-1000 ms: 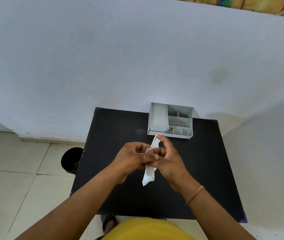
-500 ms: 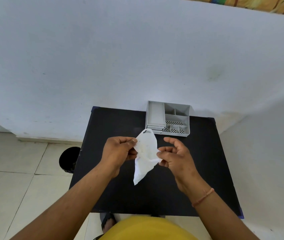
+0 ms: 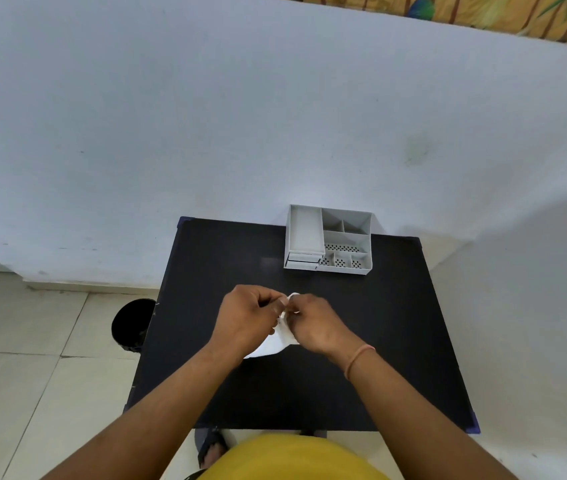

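Both hands meet above the middle of a black table [image 3: 396,341]. My left hand [image 3: 249,315] and my right hand [image 3: 313,323] each pinch the top of a small white plastic bag [image 3: 275,342], fingertips close together. The bag hangs between and below the hands, mostly hidden by them, its lower end showing near my left wrist. A grey desk organiser [image 3: 328,239] with several compartments and perforated floors stands at the table's far edge, well beyond the hands.
A white wall rises right behind the table. A black round bin [image 3: 133,323] stands on the tiled floor at the table's left side. A sandalled foot [image 3: 211,446] shows under the table's near edge.
The hands spread apart with the bag opened out between them, then came back together; the bag is now bunched between the fingertips.
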The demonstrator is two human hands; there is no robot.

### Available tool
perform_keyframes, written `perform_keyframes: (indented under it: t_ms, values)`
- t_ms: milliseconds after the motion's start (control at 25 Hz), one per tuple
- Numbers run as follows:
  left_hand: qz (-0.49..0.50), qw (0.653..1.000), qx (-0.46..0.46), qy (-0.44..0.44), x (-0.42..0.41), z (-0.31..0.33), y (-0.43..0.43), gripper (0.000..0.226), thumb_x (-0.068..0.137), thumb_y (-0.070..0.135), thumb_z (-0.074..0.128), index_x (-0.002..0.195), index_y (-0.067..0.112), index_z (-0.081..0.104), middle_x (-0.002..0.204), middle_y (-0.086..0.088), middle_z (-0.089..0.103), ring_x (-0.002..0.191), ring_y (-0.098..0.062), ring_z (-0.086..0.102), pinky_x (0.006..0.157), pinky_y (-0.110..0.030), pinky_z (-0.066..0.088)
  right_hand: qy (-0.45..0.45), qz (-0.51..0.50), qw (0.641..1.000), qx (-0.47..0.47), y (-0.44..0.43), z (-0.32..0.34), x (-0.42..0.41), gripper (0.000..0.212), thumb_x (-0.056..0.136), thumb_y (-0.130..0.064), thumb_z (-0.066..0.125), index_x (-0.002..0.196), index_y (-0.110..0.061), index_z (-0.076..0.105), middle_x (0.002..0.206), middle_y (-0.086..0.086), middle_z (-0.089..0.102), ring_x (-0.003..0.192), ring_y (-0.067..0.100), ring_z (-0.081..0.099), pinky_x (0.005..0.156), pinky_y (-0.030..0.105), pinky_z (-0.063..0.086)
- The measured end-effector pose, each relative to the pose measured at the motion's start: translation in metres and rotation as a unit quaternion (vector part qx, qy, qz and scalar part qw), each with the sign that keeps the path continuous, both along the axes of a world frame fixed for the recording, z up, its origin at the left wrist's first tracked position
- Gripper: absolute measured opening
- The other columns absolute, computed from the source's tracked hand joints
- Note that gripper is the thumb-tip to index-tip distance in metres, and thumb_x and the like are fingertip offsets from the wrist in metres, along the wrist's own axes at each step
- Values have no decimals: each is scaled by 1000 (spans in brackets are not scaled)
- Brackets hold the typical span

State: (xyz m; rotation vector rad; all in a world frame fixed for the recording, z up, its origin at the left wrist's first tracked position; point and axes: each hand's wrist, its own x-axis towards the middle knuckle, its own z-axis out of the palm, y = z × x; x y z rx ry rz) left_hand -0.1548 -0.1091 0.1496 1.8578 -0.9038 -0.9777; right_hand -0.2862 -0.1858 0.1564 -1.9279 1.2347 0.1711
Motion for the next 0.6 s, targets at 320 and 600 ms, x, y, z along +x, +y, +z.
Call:
perform_keyframes:
  t_ms: [320,600]
  values:
    - [-34,978,-44,200,54,11,13,27,98,28,76,124,23,82,115,2,84,106,-23,75,86,-37,58,-111,5,990,90,9,-4,-19,47,86,-11,64,129,-28,70,115,-4,81,108,17,76,98,46,63]
    - [-70,869,93,481,105,-23,20,68,83,42,88,141,11,72,142,-22,73,119,-40,76,102,-56,63,-221,-29,972,76,15,58,-44,41,99,1,66,105,-39,69,81,-23,79,76,-6,75,63,11,56]
